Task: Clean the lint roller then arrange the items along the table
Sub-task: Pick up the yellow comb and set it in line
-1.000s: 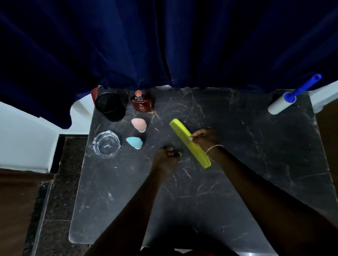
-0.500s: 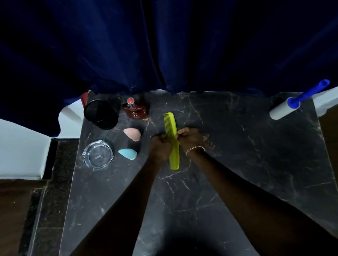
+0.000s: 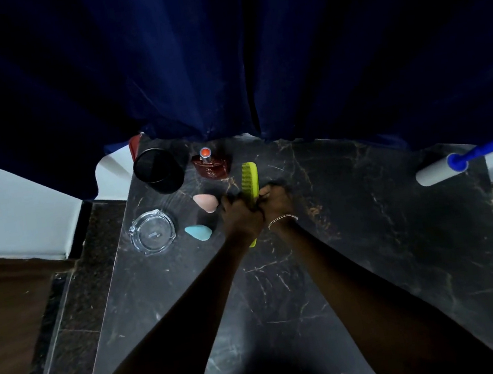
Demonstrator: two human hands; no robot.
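Observation:
A yellow-green comb stands lengthwise on the dark marble table, held between both hands. My left hand grips its left side and my right hand, with a bracelet at the wrist, grips its right side. The comb's near tip shows below the hands. A white lint roller with a blue handle lies at the table's far right edge, away from both hands.
Left of the comb are a pink sponge, a light blue sponge, a glass ashtray, a black cup and a dark red perfume bottle. A dark blue curtain hangs behind the table.
The comb has turned from a diagonal to pointing straight away and moved left toward the perfume bottle. My left hand has joined my right hand on it.

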